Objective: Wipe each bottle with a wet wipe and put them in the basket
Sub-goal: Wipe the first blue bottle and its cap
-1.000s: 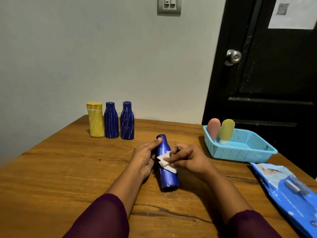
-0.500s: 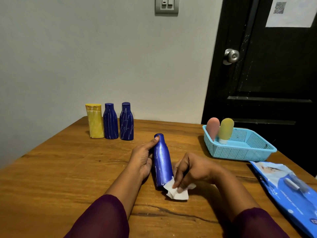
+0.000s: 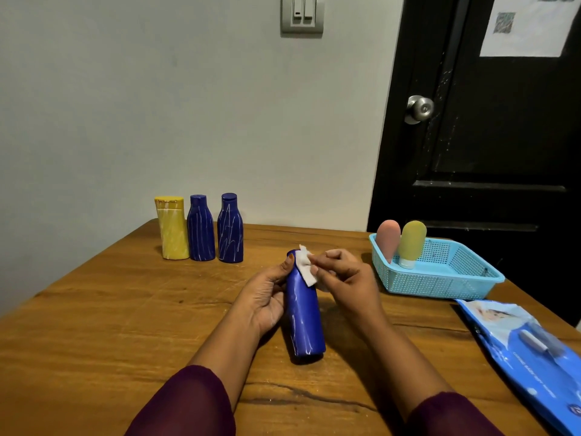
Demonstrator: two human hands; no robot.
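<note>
Grip of left hand [image 3: 267, 297] curls round the tilted blue bottle [image 3: 305, 319]; right hand [image 3: 345, 278] pinches a white wipe [image 3: 306, 267] against its neck

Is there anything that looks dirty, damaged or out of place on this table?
Yes. White streaks mark the three standing bottles at the back left and the lower part of the held bottle. A dark crack runs across the table near the front edge.

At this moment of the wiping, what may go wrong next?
1. White streaks show low on the blue bottle, so it may reach the basket unclean.
2. The right hand only pinches the small wipe with its fingertips, so the wipe may slip.
</note>
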